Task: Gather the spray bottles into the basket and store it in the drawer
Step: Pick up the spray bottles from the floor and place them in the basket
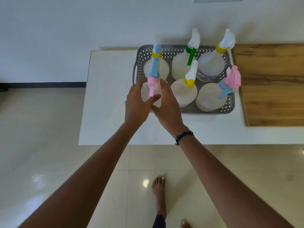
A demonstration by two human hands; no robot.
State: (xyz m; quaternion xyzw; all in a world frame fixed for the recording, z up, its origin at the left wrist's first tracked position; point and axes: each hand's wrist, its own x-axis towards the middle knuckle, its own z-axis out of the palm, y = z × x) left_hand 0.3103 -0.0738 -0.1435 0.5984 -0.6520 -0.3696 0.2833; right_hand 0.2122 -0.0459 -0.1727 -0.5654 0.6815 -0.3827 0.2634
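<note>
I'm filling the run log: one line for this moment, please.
stage: loading last bottle | left hand: on bottle | right hand: on bottle | basket: five bottles inside, on counter

**Six bottles, one grey basket**

Grey lattice-walled basket (184, 51) set on the white counter, holding five translucent spray bottles upright: yellow-collared with blue trigger (156, 68) back left, green-triggered (181, 66) back middle, labelled yellow-collared (211, 66) back right, yellow-triggered (183, 92) front middle, pink-headed with blue trigger (209, 97) front right. Sixth, pink-triggered bottle (150, 93) upright at the front left corner.
</note>
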